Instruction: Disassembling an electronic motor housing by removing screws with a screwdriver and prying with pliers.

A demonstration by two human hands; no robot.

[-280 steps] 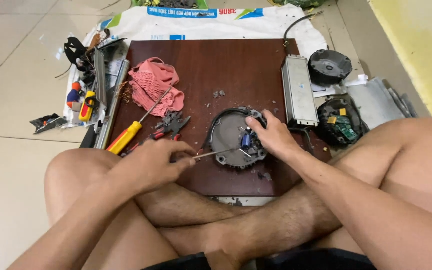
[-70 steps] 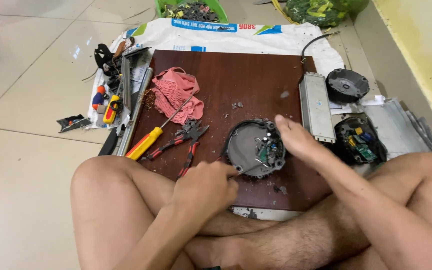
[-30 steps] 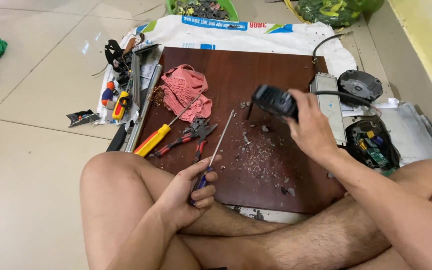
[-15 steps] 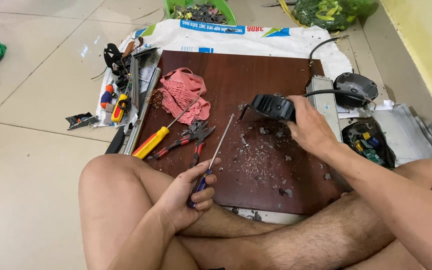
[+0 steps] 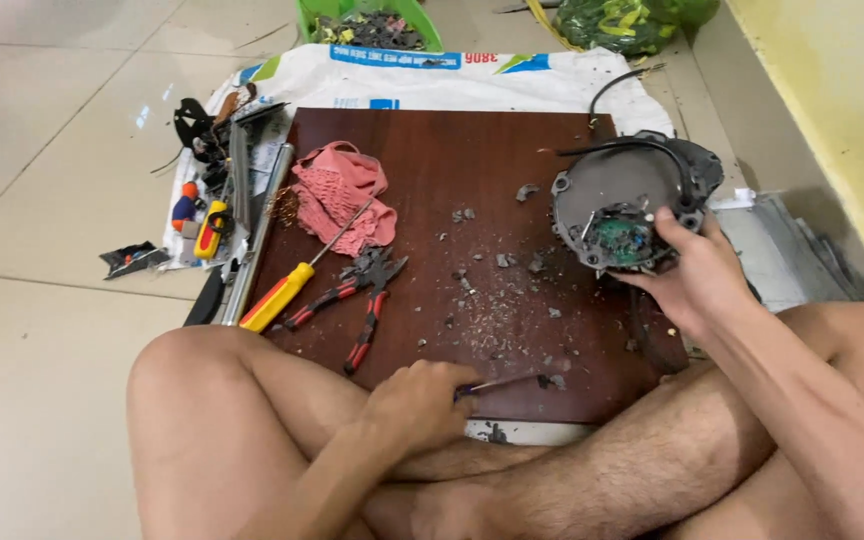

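From the head camera, the person sits cross-legged on a tiled floor with a dark red-brown board (image 5: 452, 160) in front of the knees. The right hand (image 5: 697, 275) grips a round grey housing (image 5: 622, 200) from below, holding it tilted up above the board's right edge, so its open face shows; a green circuit board (image 5: 620, 240) sits in the lower part of it, just above the fingers, and a black cable (image 5: 642, 150) loops along its upper rim. The left hand (image 5: 417, 405) rests low at the near edge of the board, fingers curled shut around a thin screwdriver (image 5: 502, 383), whose shaft points right, lying close over the wood. Grey crumbs and chips (image 5: 492, 300) are scattered across the middle of the board between the two hands. Further left on the board lie red-handled pliers (image 5: 357, 300), a yellow-handled screwdriver (image 5: 297, 285) with its shaft running up onto a pink cloth (image 5: 342, 195). Beside the board's left edge lie a long metal bar (image 5: 257, 235) and a jumble of small tools (image 5: 207, 170) on a white sack (image 5: 432, 80) that spreads under the far end of the board. A green tub (image 5: 367, 20) of scrap stands beyond it.
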